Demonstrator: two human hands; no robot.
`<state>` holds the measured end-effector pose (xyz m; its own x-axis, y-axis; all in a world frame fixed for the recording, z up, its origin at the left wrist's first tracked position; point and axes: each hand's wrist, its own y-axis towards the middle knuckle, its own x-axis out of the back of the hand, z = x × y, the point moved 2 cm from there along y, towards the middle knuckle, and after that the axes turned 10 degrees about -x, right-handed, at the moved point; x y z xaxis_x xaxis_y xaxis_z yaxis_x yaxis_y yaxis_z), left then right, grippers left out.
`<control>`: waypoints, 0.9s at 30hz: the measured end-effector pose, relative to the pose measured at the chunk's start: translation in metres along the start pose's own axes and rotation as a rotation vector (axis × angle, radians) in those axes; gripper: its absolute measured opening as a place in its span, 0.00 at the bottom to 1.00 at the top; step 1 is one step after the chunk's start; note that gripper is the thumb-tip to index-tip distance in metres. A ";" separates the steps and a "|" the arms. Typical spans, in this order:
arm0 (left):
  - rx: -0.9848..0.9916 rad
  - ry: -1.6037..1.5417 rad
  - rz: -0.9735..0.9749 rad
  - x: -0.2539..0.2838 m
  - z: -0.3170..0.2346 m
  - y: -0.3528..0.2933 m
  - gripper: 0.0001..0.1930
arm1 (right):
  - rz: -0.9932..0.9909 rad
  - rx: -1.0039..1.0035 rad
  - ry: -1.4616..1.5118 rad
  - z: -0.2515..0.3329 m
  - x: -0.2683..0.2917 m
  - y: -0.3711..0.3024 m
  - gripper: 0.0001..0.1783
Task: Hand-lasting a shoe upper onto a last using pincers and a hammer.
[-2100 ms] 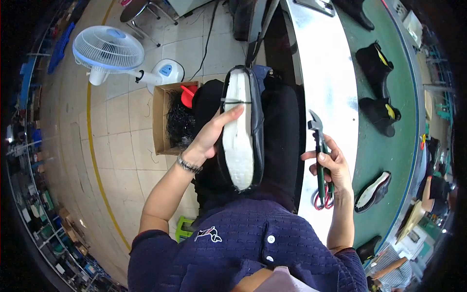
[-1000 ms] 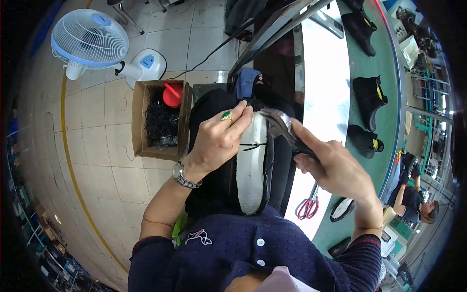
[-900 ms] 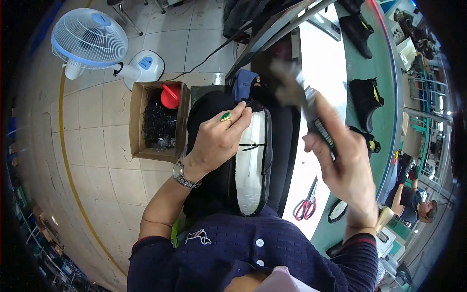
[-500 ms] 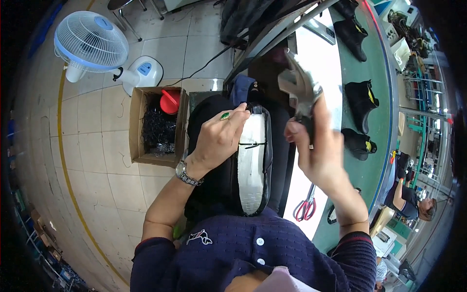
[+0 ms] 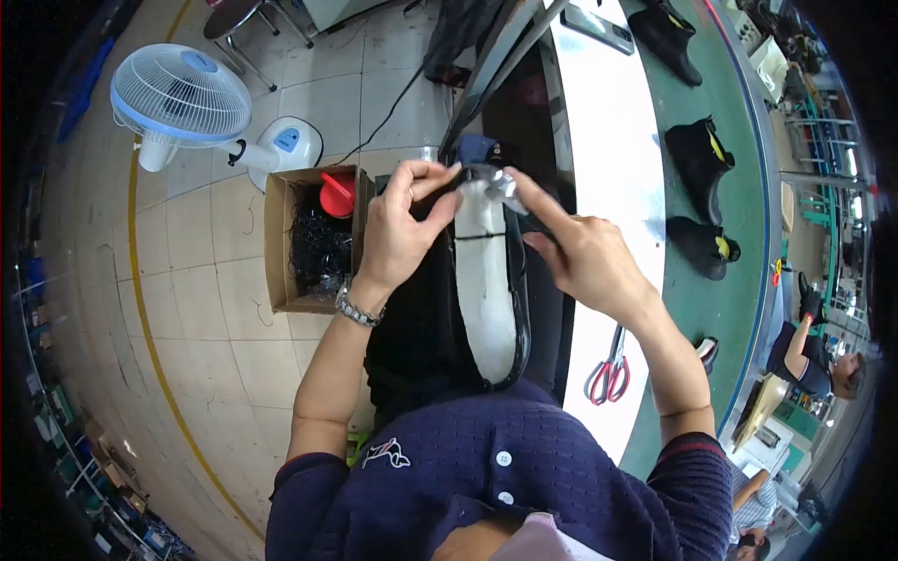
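Observation:
A black shoe (image 5: 488, 309) lies upside down on my lap, its pale underside up and a dark cord across it. My left hand (image 5: 400, 224) is closed at the shoe's far end, thumb and fingers pinching the black edge. My right hand (image 5: 597, 262) grips metal shoe pliers (image 5: 502, 185), their head against that same far end. The handles are mostly hidden in my palm, and the jaws are too blurred to read. Red-handled scissors (image 5: 610, 376) lie on the white bench strip right of my lap.
On the left stand a cardboard box (image 5: 278, 252) of black scraps with a red container (image 5: 337, 194), and a fan (image 5: 182, 93). A phone (image 5: 597, 28) lies on the bench. Black boots (image 5: 700, 164) stand on the green surface (image 5: 645, 444). Other people are at far right.
My right hand has brought the pliers down and left, from above the bench to the shoe's far end. My left fingers have shifted along the edge there.

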<state>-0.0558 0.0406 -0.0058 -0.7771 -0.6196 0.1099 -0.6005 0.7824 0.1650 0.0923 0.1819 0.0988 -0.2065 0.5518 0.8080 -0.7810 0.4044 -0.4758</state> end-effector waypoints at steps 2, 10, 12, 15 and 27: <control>0.046 0.001 0.055 -0.001 -0.012 0.003 0.22 | -0.147 -0.087 0.243 -0.025 -0.026 -0.023 0.36; -0.237 0.131 0.164 -0.004 -0.001 0.022 0.18 | -0.405 -0.675 0.317 -0.136 -0.112 -0.069 0.32; -0.202 0.245 0.218 -0.001 -0.002 0.024 0.18 | -0.518 -0.585 0.268 -0.149 -0.130 -0.089 0.30; -0.223 0.349 0.282 -0.002 -0.003 0.030 0.17 | -0.660 -0.586 0.356 -0.170 -0.161 -0.144 0.25; -0.097 -0.012 0.190 -0.014 -0.019 0.018 0.16 | -0.265 -1.053 0.679 -0.192 -0.211 -0.246 0.21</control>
<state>-0.0522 0.0623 0.0146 -0.8773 -0.4600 0.1369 -0.4220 0.8752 0.2364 0.4412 0.1055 -0.0213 0.4666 0.5003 0.7294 0.1536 0.7663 -0.6239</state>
